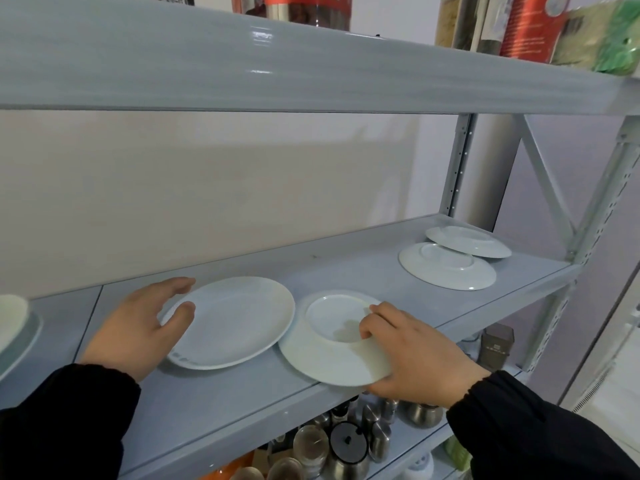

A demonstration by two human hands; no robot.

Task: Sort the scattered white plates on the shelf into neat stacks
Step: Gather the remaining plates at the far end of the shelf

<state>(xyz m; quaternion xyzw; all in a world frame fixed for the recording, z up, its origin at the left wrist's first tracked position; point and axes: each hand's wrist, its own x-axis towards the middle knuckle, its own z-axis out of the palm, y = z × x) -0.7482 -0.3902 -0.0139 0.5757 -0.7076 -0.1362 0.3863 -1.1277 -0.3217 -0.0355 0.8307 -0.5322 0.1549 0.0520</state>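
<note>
Starting at 9 o'clock in the view, a round white plate of shiny china, the edge plate [10,317], peeks in, cut off by the side of the picture. It sits on the pale grey metal shelf [346,268].

Next, at about 8 o'clock, comes the left hand [138,327] in a black sleeve. Its fingers are spread and loosely bent. The thumb lies over the 9 o'clock rim of a big round white china plate, the face-up plate [235,320]. The hand is not closed on it. The face-up plate lies flat on the shelf, right way up.

At its 3 o'clock side, rims meeting, is another round white china plate, the upside-down plate [329,362]. Its bottom ring faces up. It is tilted, and its near edge sticks out past the front of the shelf. The right hand [415,358] holds it at its 4 o'clock side, with fingers curled on top and the thumb under the rim.

At 2 o'clock in the view, well apart, two more round white china plates lie upside down. The back far plate [467,242] leans on the far rim of the front far plate [446,271].

A red-labelled jar [308,8] stands on the top shelf [311,74] at 12 o'clock. Shiny steel pots [346,445] sit below at 6 o'clock.
</note>
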